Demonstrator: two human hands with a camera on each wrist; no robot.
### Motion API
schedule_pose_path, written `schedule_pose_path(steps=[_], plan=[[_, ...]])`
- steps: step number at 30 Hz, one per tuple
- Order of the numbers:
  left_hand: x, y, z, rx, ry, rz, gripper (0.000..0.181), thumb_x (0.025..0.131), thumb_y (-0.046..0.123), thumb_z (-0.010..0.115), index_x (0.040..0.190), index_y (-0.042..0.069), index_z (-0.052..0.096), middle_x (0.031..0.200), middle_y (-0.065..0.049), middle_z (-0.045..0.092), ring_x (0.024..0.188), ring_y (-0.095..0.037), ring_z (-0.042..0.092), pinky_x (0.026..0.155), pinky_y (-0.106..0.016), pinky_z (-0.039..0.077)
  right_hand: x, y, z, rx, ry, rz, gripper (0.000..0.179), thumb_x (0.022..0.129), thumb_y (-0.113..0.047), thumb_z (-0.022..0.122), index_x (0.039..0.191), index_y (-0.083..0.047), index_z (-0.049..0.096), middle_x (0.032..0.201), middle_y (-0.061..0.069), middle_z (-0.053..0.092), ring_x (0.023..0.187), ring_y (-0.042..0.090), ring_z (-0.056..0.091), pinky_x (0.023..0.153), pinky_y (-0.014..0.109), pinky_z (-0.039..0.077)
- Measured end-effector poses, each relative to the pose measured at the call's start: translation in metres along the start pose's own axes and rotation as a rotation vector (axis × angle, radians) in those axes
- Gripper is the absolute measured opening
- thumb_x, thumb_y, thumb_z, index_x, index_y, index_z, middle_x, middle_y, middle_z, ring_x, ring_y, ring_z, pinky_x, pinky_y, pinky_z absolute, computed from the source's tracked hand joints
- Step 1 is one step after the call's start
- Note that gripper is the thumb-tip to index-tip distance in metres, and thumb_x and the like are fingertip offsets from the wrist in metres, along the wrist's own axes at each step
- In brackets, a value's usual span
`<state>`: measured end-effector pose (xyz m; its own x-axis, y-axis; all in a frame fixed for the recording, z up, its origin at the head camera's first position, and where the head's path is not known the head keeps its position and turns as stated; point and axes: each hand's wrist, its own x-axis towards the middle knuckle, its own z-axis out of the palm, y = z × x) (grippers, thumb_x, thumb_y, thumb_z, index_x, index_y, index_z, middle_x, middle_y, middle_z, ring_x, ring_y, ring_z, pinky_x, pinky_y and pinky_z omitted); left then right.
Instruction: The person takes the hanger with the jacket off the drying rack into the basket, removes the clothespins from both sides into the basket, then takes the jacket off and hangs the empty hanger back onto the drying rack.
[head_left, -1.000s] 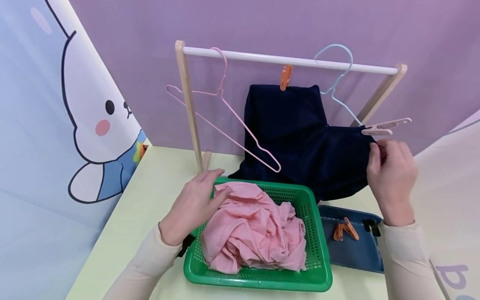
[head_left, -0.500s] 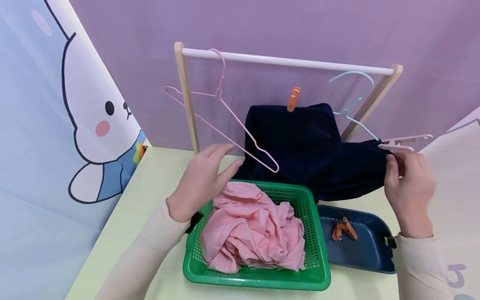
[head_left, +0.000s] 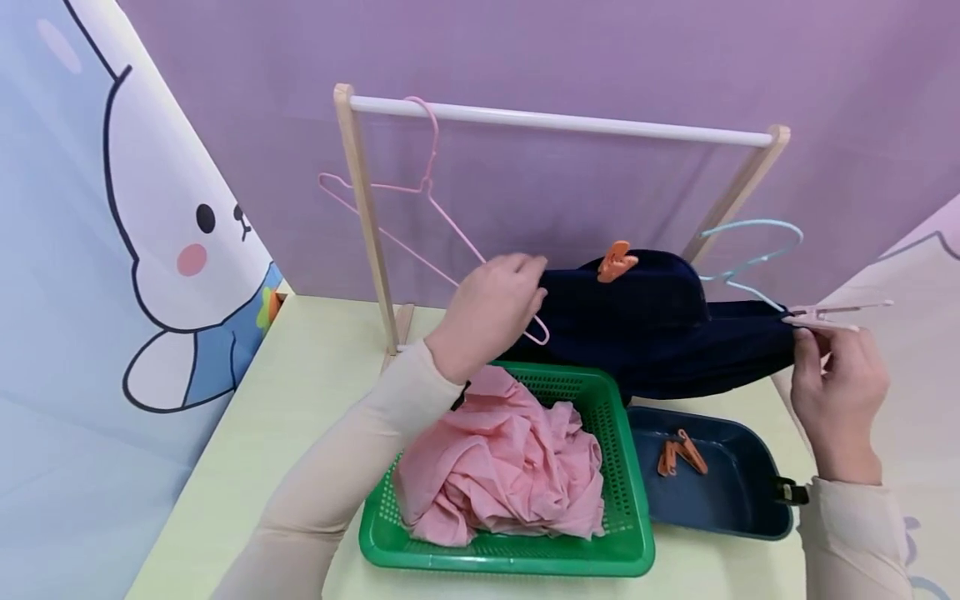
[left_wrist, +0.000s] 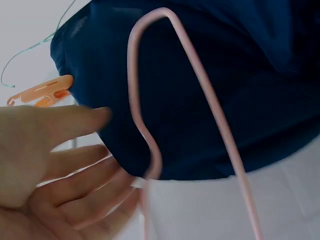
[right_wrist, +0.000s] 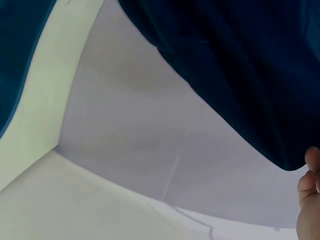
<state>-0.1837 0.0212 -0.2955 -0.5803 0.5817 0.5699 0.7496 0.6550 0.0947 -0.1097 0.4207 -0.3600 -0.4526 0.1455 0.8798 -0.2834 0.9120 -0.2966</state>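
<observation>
A dark navy garment [head_left: 637,333], its kind unclear, sags behind the green basket. My right hand [head_left: 843,396] pinches its right end, just below a pale pink clothespin [head_left: 825,320] that grips the cloth beside a light blue hanger [head_left: 759,222]. That hanger's hook is off the rod, lower than it. An orange clothespin [head_left: 617,262] is clipped to the garment's top edge. My left hand [head_left: 491,312] reaches over the basket by the pink hanger [head_left: 438,208]. In the left wrist view, its fingers [left_wrist: 80,200] are loosely bent beside the cloth edge, with no grip visible.
The pink hanger hangs on the white rod [head_left: 562,121] of a wooden-legged rack. In front, the green basket [head_left: 495,562] holds crumpled pink cloth [head_left: 517,467]. To its right, a dark blue tray [head_left: 742,500] holds orange clothespins [head_left: 690,452]. A purple backdrop [head_left: 525,50] stands behind.
The blue hanger has come off the rod and dropped with the garment as my right hand moved right and down. My left hand rose and moved right, from the basket's edge towards the garment.
</observation>
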Motion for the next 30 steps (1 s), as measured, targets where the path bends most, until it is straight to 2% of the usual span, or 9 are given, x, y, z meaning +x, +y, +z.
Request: schedule_pose_path(steps=[3, 7, 10, 12, 16, 19, 22, 26, 30], plan=[[-0.004, 0.012, 0.004, 0.087, -0.047, 0.066, 0.009, 0.094, 0.004, 0.066, 0.101, 0.004, 0.071, 0.089, -0.007, 0.070, 0.080, -0.022, 0.068, 0.073, -0.034, 0.058, -0.001, 0.005, 0.002, 0.013, -0.014, 0.020, 0.024, 0.097, -0.010, 0.061, 0.093, 0.013, 0.064, 0.081, 0.025, 0.056, 0.075, 0.017, 0.045, 0.072, 0.010, 0.026], [-0.016, 0.033, 0.008, 0.170, -0.058, 0.132, 0.020, 0.092, -0.004, 0.060, 0.081, 0.011, 0.069, 0.070, -0.001, 0.063, 0.064, -0.017, 0.064, 0.058, -0.031, 0.055, 0.001, 0.009, 0.003, 0.018, -0.038, 0.066, 0.018, 0.097, -0.004, 0.060, 0.097, 0.014, 0.063, 0.081, -0.008, 0.054, 0.086, -0.002, 0.042, 0.073, 0.008, 0.027], [-0.027, 0.050, 0.013, 0.190, -0.063, 0.160, 0.028, 0.091, -0.006, 0.055, 0.075, 0.014, 0.066, 0.065, 0.002, 0.060, 0.057, -0.013, 0.060, 0.049, -0.029, 0.051, 0.001, 0.009, 0.003, 0.015, -0.041, 0.104, 0.023, 0.099, -0.009, 0.058, 0.098, 0.014, 0.062, 0.094, -0.030, 0.042, 0.093, -0.012, 0.037, 0.074, 0.007, 0.027], [-0.036, 0.060, 0.016, 0.187, -0.078, 0.170, 0.027, 0.090, -0.004, 0.056, 0.075, 0.016, 0.066, 0.064, 0.003, 0.059, 0.055, -0.011, 0.059, 0.047, -0.028, 0.050, 0.000, 0.012, 0.005, 0.013, -0.040, 0.114, 0.024, 0.100, -0.010, 0.057, 0.100, 0.014, 0.063, 0.095, -0.032, 0.042, 0.094, -0.014, 0.038, 0.074, 0.006, 0.028], [-0.060, 0.071, 0.017, 0.152, -0.126, 0.168, 0.017, 0.089, 0.003, 0.063, 0.077, 0.015, 0.064, 0.066, 0.004, 0.059, 0.057, -0.010, 0.060, 0.046, -0.026, 0.049, -0.006, 0.017, 0.008, 0.028, -0.028, 0.075, 0.018, 0.097, -0.005, 0.059, 0.100, 0.011, 0.066, 0.089, -0.004, 0.063, 0.092, -0.004, 0.046, 0.078, 0.008, 0.029], [-0.080, 0.065, 0.011, 0.105, -0.178, 0.128, 0.013, 0.089, 0.003, 0.066, 0.082, 0.013, 0.064, 0.072, 0.002, 0.061, 0.063, -0.012, 0.062, 0.051, -0.026, 0.052, -0.008, 0.004, 0.009, 0.036, -0.016, 0.000, 0.021, 0.097, -0.010, 0.060, 0.099, 0.010, 0.066, 0.091, 0.025, 0.063, 0.087, 0.025, 0.057, 0.084, 0.017, 0.034], [-0.099, 0.049, 0.000, 0.060, -0.183, 0.052, 0.011, 0.088, -0.001, 0.069, 0.088, 0.008, 0.063, 0.077, -0.001, 0.061, 0.069, -0.016, 0.063, 0.056, -0.029, 0.056, -0.007, -0.024, 0.008, 0.043, 0.002, -0.088, 0.033, 0.099, -0.023, 0.060, 0.095, 0.010, 0.065, 0.086, 0.029, 0.057, 0.084, 0.052, 0.051, 0.083, 0.039, 0.040], [-0.121, 0.022, -0.018, 0.035, -0.077, -0.028, 0.014, 0.086, -0.005, 0.071, 0.096, 0.003, 0.066, 0.082, -0.006, 0.064, 0.075, -0.021, 0.065, 0.059, -0.036, 0.058, -0.008, -0.062, 0.006, 0.069, 0.012, -0.189, 0.045, 0.101, -0.034, 0.057, 0.086, 0.009, 0.063, 0.076, 0.026, 0.054, 0.075, 0.052, 0.048, 0.069, 0.059, 0.033], [-0.141, 0.002, -0.038, 0.000, -0.008, -0.093, 0.021, 0.087, -0.004, 0.072, 0.106, 0.001, 0.069, 0.093, -0.009, 0.070, 0.083, -0.026, 0.069, 0.065, -0.040, 0.060, -0.011, -0.092, 0.006, 0.113, -0.005, -0.279, 0.050, 0.102, -0.037, 0.056, 0.082, 0.008, 0.061, 0.070, 0.022, 0.051, 0.065, 0.048, 0.044, 0.061, 0.057, 0.029]])
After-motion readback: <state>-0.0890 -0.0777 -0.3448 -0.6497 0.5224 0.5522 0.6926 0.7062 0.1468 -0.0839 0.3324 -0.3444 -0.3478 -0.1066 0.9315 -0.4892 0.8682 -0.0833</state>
